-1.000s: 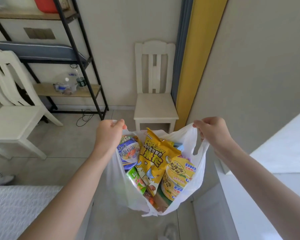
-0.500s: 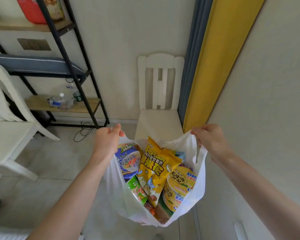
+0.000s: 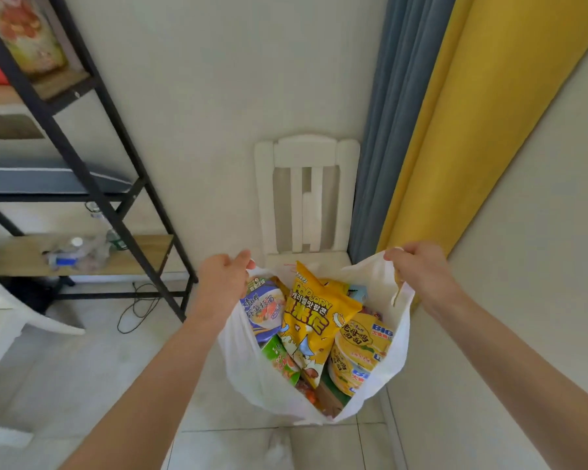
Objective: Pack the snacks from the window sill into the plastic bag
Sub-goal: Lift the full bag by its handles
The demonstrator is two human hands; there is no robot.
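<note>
Right, both hands are gripping the white plastic bag (image 3: 392,361) in front of the white chair (image 3: 306,195): left hand (image 3: 223,283), right hand (image 3: 420,269) (snacks (image 3: 314,320) packed inside), mouth held open.

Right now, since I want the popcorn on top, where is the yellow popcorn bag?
In the head view, the yellow popcorn bag stands mid-bag in the plastic bag, between the blue noodle bowl and yellow noodle cup.
</note>
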